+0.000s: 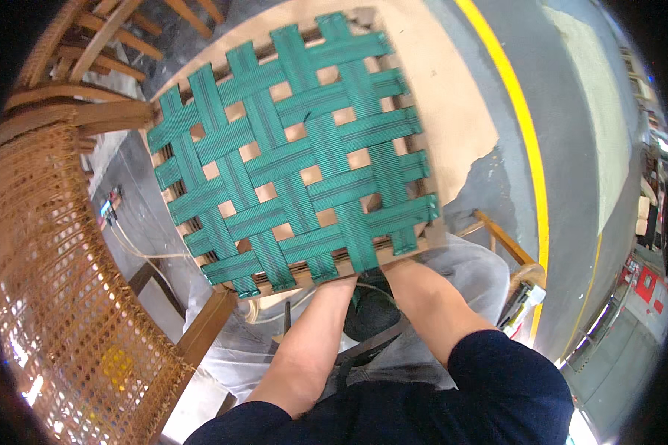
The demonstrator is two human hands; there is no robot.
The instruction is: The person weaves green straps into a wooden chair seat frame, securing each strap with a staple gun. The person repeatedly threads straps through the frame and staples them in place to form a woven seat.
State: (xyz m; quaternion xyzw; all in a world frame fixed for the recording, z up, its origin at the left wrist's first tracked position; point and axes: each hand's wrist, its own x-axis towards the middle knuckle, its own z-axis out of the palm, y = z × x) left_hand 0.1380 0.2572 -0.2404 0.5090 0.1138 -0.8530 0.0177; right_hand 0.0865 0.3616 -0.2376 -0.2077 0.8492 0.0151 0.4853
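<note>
A square seat frame (pixel 436 236) lies before me, covered with woven green webbing (pixel 323 144) that has darker stripes. The straps cross over and under each other with square gaps between, and their ends are folded at the frame's edges. My left forearm (pixel 308 348) and my right forearm (pixel 434 300) reach under the near edge of the frame. Both hands are hidden beneath it, so their fingers and anything they hold cannot be seen. A dark, loose bit (pixel 307 117) sits on the webbing near its upper middle.
A curved wooden chair with a woven cane panel (pixel 67 259) stands close on my left, with slatted wooden furniture (pixel 100 44) behind it. Cardboard (pixel 464 96) covers the floor beyond the seat. Clear plastic sheeting (pixel 475 271) lies below. A yellow line (pixel 523 111) crosses the floor at right.
</note>
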